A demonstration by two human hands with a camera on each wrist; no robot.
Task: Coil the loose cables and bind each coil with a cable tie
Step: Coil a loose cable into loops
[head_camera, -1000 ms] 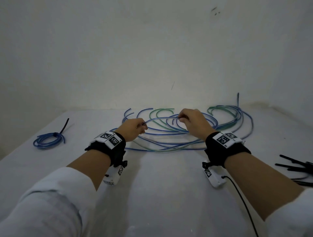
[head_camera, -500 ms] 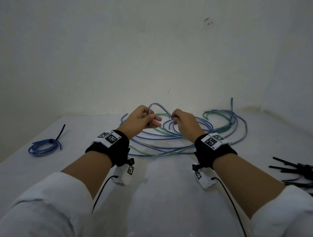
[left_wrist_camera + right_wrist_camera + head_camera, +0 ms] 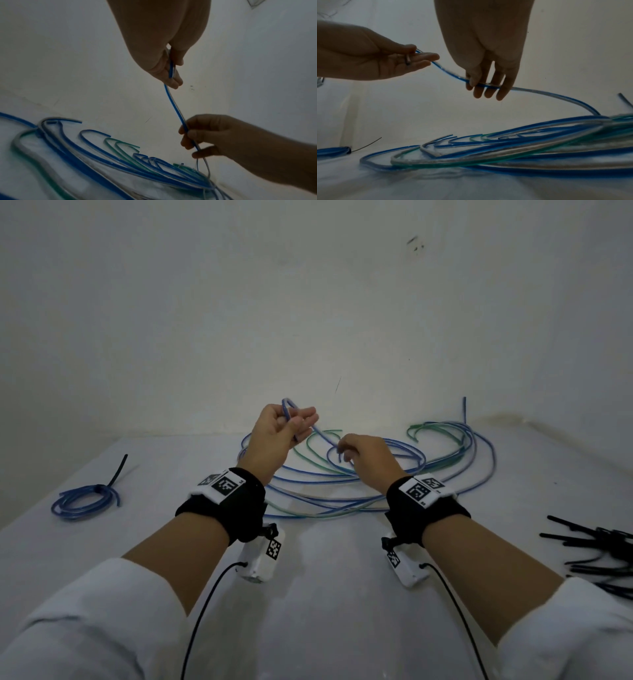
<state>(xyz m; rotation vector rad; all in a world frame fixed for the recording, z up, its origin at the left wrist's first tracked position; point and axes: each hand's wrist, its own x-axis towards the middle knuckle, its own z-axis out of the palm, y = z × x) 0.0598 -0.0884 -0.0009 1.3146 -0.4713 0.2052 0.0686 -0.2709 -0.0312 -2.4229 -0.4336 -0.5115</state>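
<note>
A heap of loose blue and green cables (image 3: 359, 487) (image 3: 102, 159) (image 3: 505, 152) lies on the white table. My left hand (image 3: 287, 422) (image 3: 171, 73) (image 3: 412, 58) is raised above it and pinches the end of one blue cable (image 3: 318, 433) (image 3: 175, 108) (image 3: 450, 73), bent into a small loop. That cable runs down to my right hand (image 3: 346, 453) (image 3: 192, 139) (image 3: 484, 86), which holds it lower and to the right, fingers curled round it. From there it drops into the heap.
One bound blue coil (image 3: 85, 498) (image 3: 332, 151) with a black tie tail lies at the far left. A bunch of black cable ties (image 3: 596, 546) lies at the table's right edge. The wall stands close behind the heap.
My left hand has risen and tilted back, lifting the blue cable's end higher. The right hand has dropped slightly and slid further along the cable, so the hands stand further apart.
</note>
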